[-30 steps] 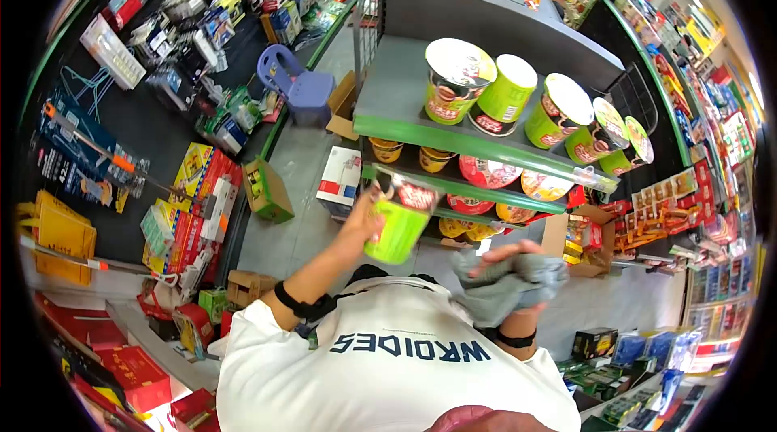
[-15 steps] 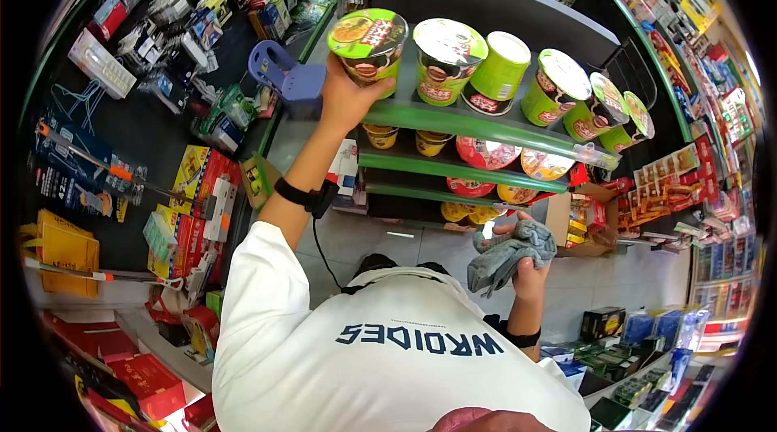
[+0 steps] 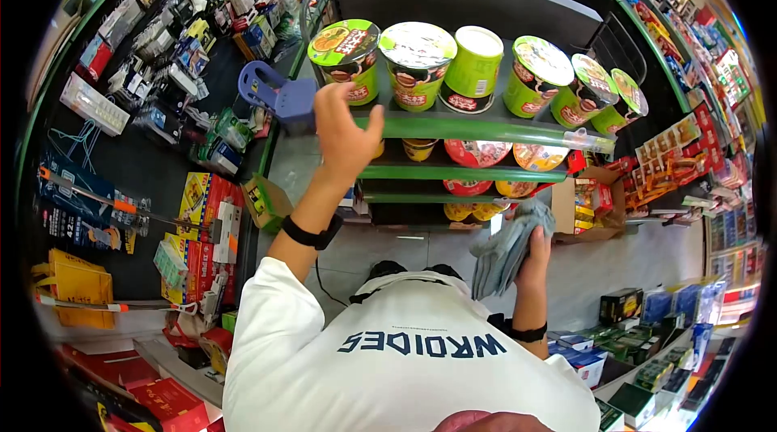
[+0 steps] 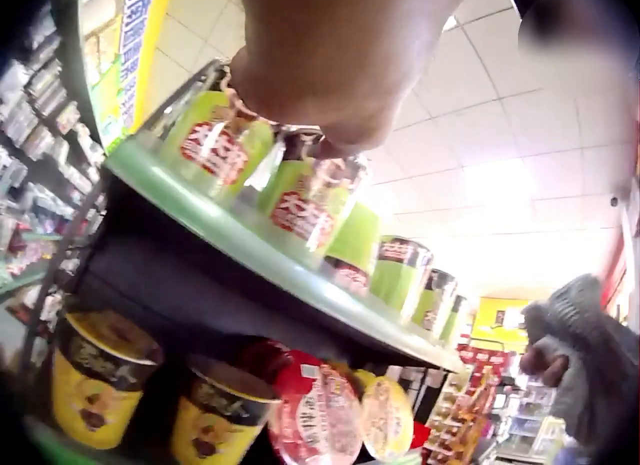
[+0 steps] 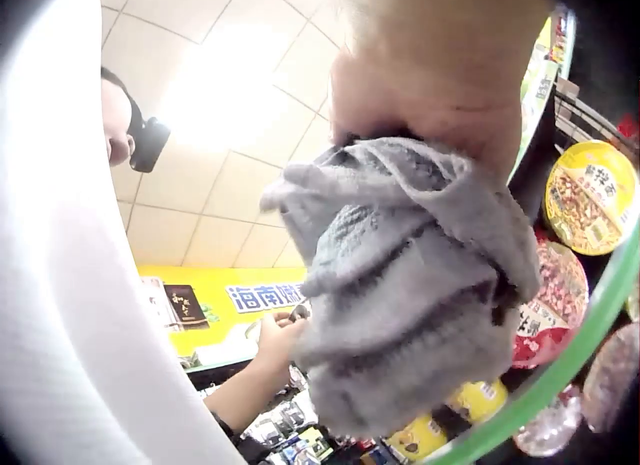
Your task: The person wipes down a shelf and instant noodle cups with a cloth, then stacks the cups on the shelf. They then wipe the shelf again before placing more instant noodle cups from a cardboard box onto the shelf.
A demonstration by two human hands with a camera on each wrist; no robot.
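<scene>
On the top shelf [image 3: 500, 126], at its left end, stands a green and black instant noodle cup [image 3: 344, 40] with a printed lid. My left hand [image 3: 344, 131] is just in front of this cup, thumb and fingers spread apart and not wrapped round it. A row of similar green cups [image 3: 418, 60] continues to the right; one of them, with a plain pale top [image 3: 478, 44], looks upside down. Lower and to the right, my right hand [image 3: 536, 258] grips a crumpled grey cloth [image 3: 506, 250], which fills much of the right wrist view.
Yellow cups [image 4: 105, 380] and red noodle bowls [image 3: 477, 153] stand on the shelf below. A blue plastic chair [image 3: 279, 96] is left of the shelf, and an open carton [image 3: 595, 201] sits at its right. Hanging goods line the left wall.
My left hand brought the noodle cup from in front of my chest up to the shelf's left end, then let go and drew back slightly. The right hand keeps hold of the cloth.
</scene>
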